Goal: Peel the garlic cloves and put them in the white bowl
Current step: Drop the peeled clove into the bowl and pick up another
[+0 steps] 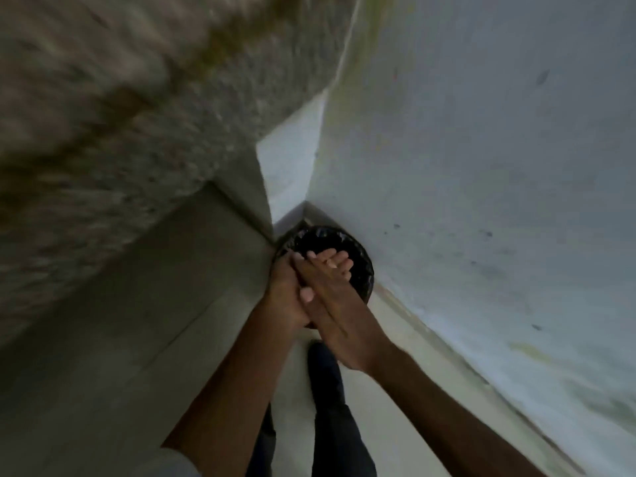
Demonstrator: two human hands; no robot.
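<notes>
Over the black-lined bin [323, 239] at 12 o'clock, the person's left hand [285, 297] and right hand [339, 315] lie flat palm-on-palm, gripping nothing, probably brushing peel bits off, while garlic and white bowl aren't in shot.

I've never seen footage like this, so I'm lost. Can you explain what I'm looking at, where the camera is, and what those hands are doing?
There is no machine here, just a person. The single picture comes from a camera worn on their head, looking down, and it is blurred. The left hand and right hand are pressed together, fingers mostly straight, above a black bag-lined bin in a corner between a speckled stone counter and a pale wall. Dark trouser legs show below. Whether anything lies between the palms cannot be told. No garlic or bowl is in view.
</notes>
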